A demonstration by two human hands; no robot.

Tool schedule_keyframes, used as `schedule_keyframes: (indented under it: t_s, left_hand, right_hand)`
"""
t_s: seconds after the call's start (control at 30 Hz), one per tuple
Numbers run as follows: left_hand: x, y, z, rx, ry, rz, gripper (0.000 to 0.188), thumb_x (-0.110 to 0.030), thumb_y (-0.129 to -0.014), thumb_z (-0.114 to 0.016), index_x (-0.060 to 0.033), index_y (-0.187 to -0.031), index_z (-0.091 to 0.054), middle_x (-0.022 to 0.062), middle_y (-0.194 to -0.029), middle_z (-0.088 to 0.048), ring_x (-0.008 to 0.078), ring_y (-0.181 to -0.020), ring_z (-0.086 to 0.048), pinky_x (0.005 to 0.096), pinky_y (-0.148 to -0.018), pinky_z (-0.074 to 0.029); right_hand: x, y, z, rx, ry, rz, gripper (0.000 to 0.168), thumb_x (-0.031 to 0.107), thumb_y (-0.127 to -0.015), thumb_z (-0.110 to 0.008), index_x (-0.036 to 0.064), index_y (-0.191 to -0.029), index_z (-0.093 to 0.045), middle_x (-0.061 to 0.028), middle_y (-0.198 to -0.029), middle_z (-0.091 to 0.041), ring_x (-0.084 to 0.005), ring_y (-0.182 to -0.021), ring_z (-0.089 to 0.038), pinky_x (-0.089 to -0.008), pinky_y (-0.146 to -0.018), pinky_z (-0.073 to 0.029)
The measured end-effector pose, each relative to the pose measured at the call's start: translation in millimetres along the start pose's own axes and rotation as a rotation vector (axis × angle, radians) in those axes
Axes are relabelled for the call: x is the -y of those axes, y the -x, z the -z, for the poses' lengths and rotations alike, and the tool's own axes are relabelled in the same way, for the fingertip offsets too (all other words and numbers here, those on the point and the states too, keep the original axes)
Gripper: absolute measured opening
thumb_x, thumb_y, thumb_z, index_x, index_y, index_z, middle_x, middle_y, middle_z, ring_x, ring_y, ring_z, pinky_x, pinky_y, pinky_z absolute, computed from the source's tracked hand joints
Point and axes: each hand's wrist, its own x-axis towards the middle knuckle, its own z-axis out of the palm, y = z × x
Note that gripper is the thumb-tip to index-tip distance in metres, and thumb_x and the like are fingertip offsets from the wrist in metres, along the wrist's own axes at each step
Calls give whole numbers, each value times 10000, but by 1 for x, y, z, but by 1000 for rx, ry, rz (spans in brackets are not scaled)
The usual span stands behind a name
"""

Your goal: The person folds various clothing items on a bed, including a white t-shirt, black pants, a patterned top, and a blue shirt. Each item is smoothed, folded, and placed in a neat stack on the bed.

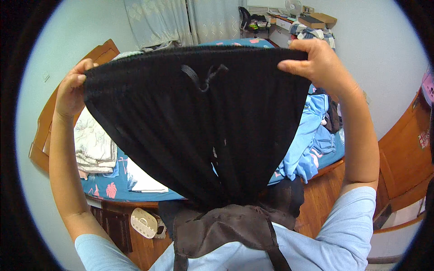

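Observation:
Black pants (190, 111) with an elastic waistband hang stretched out in front of me. A grey drawstring (203, 81) shows at the middle of the waistband. My left hand (73, 88) pinches the waistband at its left end, thumb towards me. At the right end, my right hand (315, 62) grips the same band between thumb and fingers. The cloth narrows downwards to my brown apron (223, 230), and its lower end is hidden there. Behind the pants stands a bed with a blue patterned sheet (112, 189), largely covered from view.
Folded pale bedding (95, 145) and a folded white cloth (145, 179) lie on the bed's left side. Loose blue clothes (305, 142) are heaped at its right. A beige plastic basket (144, 223) stands on the floor. A cluttered desk (284, 23) and a wooden door (403, 155) are beyond.

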Motion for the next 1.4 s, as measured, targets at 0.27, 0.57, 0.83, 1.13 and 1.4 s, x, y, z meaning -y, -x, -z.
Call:
schedule_keyframes:
  t_s: [0.27,0.57,0.83,1.13,1.4]
  left_hand:
    - [46,-32,-1,-411,102,207,257,-240,-836,-425,-42,-944,-546,51,-789,-547,123,-784,-531,264,-697,-443]
    - [100,-67,-12,-595,83,401,224,-242,-833,-451,-51,-869,-564,64,-850,-508,145,-824,-469,322,-732,-399]
    - [103,-79,-32,-643,112,466,236,-201,-844,-445,-3,-942,-528,99,-893,-508,176,-859,-462,319,-792,-386]
    - [105,-87,-63,-621,116,572,228,-148,-848,-400,22,-958,-505,119,-902,-506,192,-826,-470,311,-734,-405]
    - [117,-93,-69,-604,101,547,216,-131,-832,-390,27,-915,-513,91,-809,-517,157,-745,-482,295,-660,-404]
  right_hand:
    - [-13,-48,-11,84,-327,-278,265,240,-738,-579,-6,-836,-562,-28,-709,-549,-111,-652,-480,-259,-577,-384]
    - [-70,-75,-59,8,-334,-388,262,233,-687,-630,-6,-777,-570,-44,-675,-541,-129,-638,-480,-272,-569,-383]
    - [-92,-80,-75,-84,-310,-460,280,240,-680,-640,-5,-801,-581,-65,-695,-555,-148,-644,-494,-286,-576,-400]
    - [-90,-73,-78,62,-354,-732,232,197,-690,-616,18,-830,-569,-75,-745,-562,-168,-690,-518,-292,-624,-412]
    - [-95,-64,-94,-66,-530,-718,223,244,-690,-659,78,-809,-569,-89,-831,-585,-201,-775,-554,-338,-726,-412]
